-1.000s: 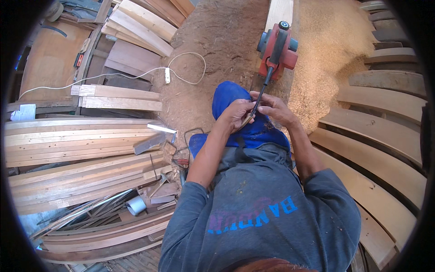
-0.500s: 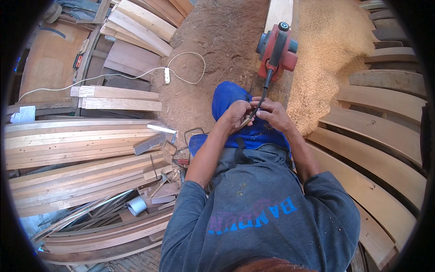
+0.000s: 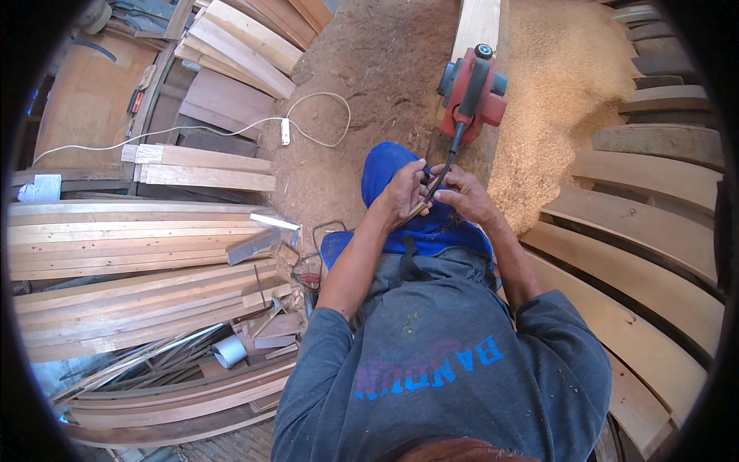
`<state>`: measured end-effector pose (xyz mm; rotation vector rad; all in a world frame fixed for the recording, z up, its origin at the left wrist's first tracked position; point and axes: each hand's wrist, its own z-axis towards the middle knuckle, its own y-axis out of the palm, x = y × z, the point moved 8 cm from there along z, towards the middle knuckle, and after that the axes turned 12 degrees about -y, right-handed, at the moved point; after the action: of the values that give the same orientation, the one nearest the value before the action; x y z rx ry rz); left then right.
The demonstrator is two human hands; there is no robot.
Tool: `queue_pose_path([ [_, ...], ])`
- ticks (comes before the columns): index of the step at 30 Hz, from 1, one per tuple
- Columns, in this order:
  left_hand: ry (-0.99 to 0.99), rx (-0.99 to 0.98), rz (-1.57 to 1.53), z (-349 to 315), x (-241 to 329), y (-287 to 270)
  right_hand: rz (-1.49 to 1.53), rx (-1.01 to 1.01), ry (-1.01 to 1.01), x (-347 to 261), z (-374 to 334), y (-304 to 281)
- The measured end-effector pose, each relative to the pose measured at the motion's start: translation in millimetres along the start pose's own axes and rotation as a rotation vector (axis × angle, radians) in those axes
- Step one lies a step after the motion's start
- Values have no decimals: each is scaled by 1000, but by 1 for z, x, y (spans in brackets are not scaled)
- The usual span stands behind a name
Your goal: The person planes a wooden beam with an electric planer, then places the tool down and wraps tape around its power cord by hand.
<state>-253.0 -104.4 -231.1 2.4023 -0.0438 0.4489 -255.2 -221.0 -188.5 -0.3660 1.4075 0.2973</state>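
Note:
A red electric planer point(image 3: 471, 91) with a dark handle and blue-grey side parts rests on a long board ahead of me. Its black power cord point(image 3: 441, 175) runs back toward my lap and passes between my hands. My left hand point(image 3: 406, 192) is curled around the cord, with its thumb and forefinger raised near it. Facing it, my right hand point(image 3: 466, 194) has bent fingers closed against the cord from the other side. Both are above my blue-trousered legs point(image 3: 385, 165). The fingertips partly hide one another, so anything small between them cannot be made out.
Stacked planks point(image 3: 138, 239) fill the left side, near a white extension cable point(image 3: 339, 142) with a socket. Wood shavings point(image 3: 554, 100) heap beside the board point(image 3: 477, 27). Long boards point(image 3: 631, 212) line the right. A white tube point(image 3: 229, 351) lies among scraps.
My left hand's thumb and forefinger have lifted slightly upward from the cord. My right hand stays nearly in place, and the planer has not moved on its board.

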Motion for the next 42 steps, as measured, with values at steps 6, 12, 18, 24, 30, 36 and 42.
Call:
queue_pose_path([
  [6,177,176,615,-34,0,15,-240,-52,185,-4,-5,-3],
  [12,392,417,881,-44,9,16,-221,14,199,-20,-10,-8],
  [18,628,644,891,-59,10,15,-391,-6,134,-57,-3,3],
  [24,897,682,975,-82,6,35,-171,104,144,-69,-2,-12],
  [30,794,921,950,-125,-31,-68,459,235,162,-48,-2,-36],
  [36,607,1354,932,-198,-83,-233,692,236,137,-71,14,-28],
  [42,723,1469,404,-293,-61,-291,637,265,189,-48,24,-10],
])
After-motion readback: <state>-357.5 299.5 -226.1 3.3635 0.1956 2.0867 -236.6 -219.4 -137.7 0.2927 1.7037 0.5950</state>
